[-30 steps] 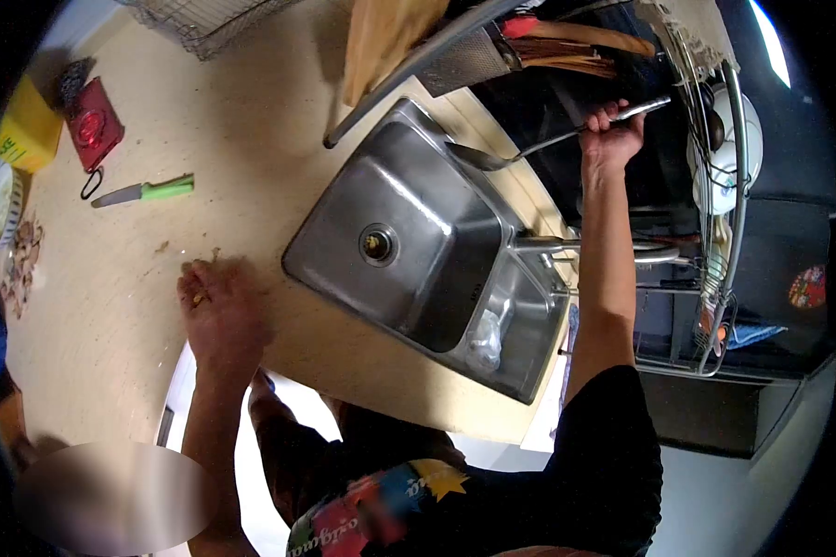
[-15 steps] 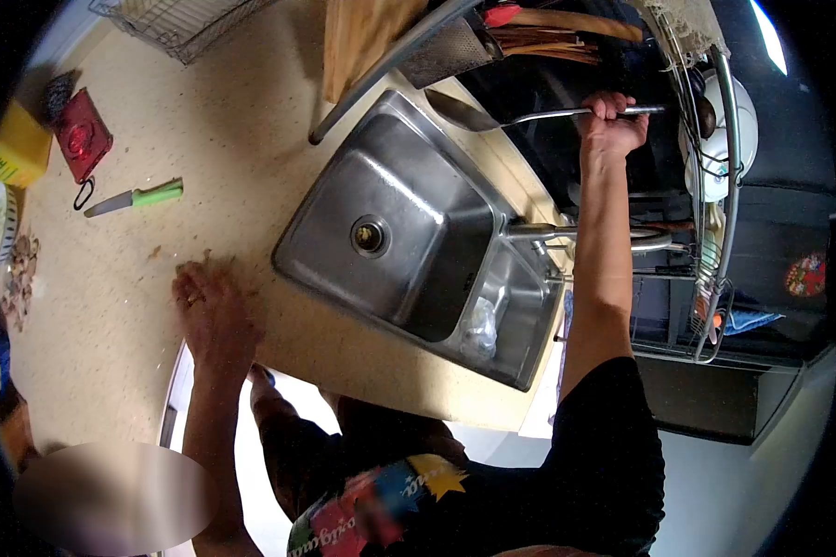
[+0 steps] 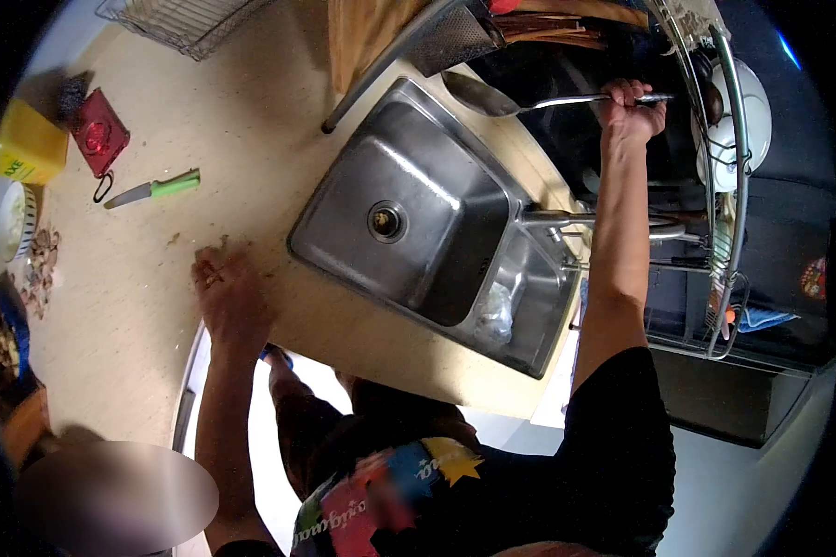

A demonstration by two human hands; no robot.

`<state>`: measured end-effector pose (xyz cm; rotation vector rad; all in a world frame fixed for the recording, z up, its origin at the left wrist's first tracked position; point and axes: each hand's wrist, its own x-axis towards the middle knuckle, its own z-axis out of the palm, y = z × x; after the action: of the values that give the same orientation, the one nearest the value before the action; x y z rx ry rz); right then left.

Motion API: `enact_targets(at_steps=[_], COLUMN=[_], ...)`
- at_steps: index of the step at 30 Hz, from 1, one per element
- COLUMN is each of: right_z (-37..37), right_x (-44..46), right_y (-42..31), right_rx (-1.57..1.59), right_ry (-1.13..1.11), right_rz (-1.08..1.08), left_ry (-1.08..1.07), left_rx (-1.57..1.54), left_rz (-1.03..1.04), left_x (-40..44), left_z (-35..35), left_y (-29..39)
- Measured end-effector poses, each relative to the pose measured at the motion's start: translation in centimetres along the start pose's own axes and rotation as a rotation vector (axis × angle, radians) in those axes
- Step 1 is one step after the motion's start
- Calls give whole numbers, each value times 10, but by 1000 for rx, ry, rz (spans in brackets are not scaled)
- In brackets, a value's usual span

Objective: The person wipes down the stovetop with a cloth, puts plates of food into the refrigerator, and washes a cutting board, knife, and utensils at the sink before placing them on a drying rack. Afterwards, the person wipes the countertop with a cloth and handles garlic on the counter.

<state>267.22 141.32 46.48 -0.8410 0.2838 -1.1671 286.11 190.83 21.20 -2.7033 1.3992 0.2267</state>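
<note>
My right hand [image 3: 633, 107] is closed round the handle of a long metal turner [image 3: 481, 94], whose broad head hangs over the sink's far rim, near the dark stove area. My left hand [image 3: 234, 297] rests palm down on the beige counter [image 3: 158, 325], left of the steel sink [image 3: 381, 176], its fingers slightly bent and apart. Small brown scraps [image 3: 223, 243] lie by its fingertips. A knife with a green handle [image 3: 175, 184] lies farther up the counter, beside a red pouch [image 3: 98, 132].
A clear plastic bag [image 3: 495, 314] sits in the small side basin by the faucet [image 3: 548, 219]. On the left are a yellow container [image 3: 30, 144], a bowl [image 3: 17, 221] and peelings [image 3: 42, 269]. A wire dish rack [image 3: 736, 186] with white bowls stands right; a wire basket [image 3: 190, 23] is at top.
The turner has risen away from the sink with my right hand, and its handle is closer to level. My left hand stays at nearly the same counter spot. The view has shifted slightly.
</note>
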Motion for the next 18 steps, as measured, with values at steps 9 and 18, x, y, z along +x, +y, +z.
enact_targets(at_steps=[9, 18], right_z=[0, -23], right_x=[-52, -217], right_y=[18, 49], right_rx=[-461, -525], right_ry=[285, 183], right_rz=[-76, 305], left_ry=[-121, 58], left_rx=[87, -32], left_rz=[43, 92], left_x=[5, 2], left_z=[-24, -14], left_y=[7, 7])
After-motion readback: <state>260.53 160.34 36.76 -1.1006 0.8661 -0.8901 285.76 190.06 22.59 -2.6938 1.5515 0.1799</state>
